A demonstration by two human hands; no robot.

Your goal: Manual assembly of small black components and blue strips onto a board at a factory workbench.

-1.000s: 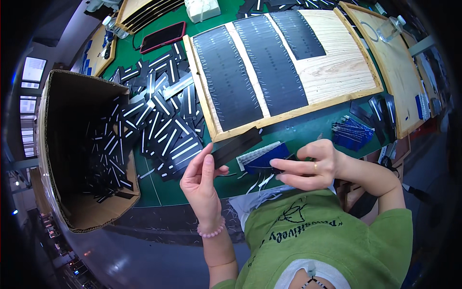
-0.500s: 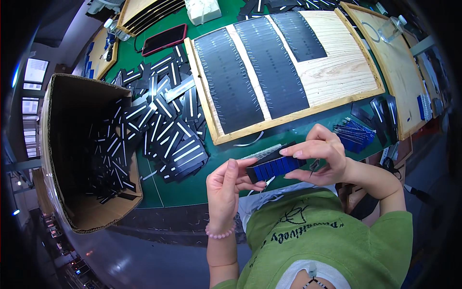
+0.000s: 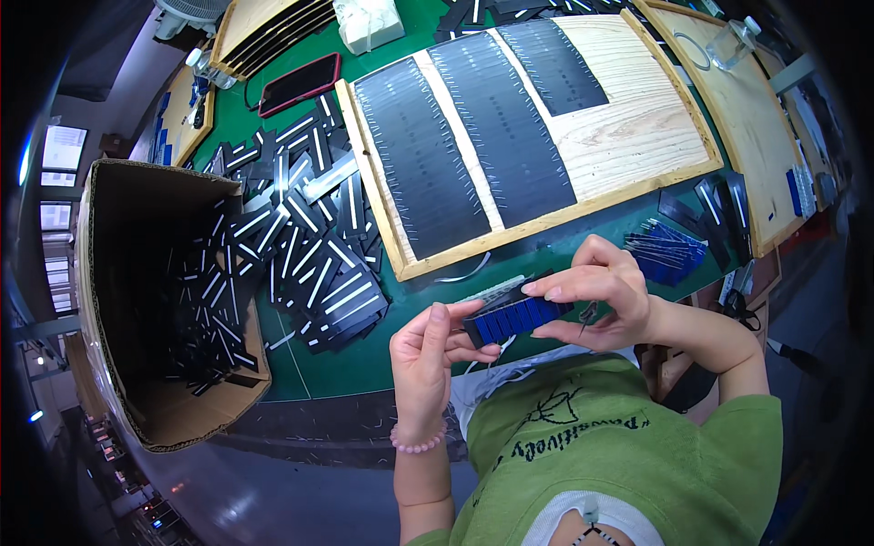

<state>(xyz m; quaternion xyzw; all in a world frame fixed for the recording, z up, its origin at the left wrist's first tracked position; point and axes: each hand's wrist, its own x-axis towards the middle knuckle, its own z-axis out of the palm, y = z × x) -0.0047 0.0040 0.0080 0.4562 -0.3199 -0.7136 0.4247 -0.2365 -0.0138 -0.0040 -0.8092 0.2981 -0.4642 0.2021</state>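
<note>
Between my two hands is a small black strip-like piece with a row of blue segments [image 3: 512, 320] along its near side, held just past the table's near edge. My left hand [image 3: 421, 355] grips its left end between thumb and fingers. My right hand [image 3: 612, 296] pinches its right end with the fingertips on top. A small dark, thin object [image 3: 588, 314] shows by the right palm; its kind is unclear. Behind the piece lies a pale, ridged strip [image 3: 496, 292], partly covered by it. A bundle of blue strips with thin wires [image 3: 667, 252] rests right of my right hand.
Ahead, a wooden tray [image 3: 637, 132] bears rows of black flat pieces. Left of it, black strips with white lines [image 3: 314, 264] are heaped beside an open cardboard box [image 3: 173, 428]. A phone [image 3: 300, 85] and a clear bottle [image 3: 733, 44] stand farther back on the green table [image 3: 341, 369].
The whole view has shifted slightly, with the tray and box a little displaced in the picture. Both hands keep the same grip on the black and blue piece.
</note>
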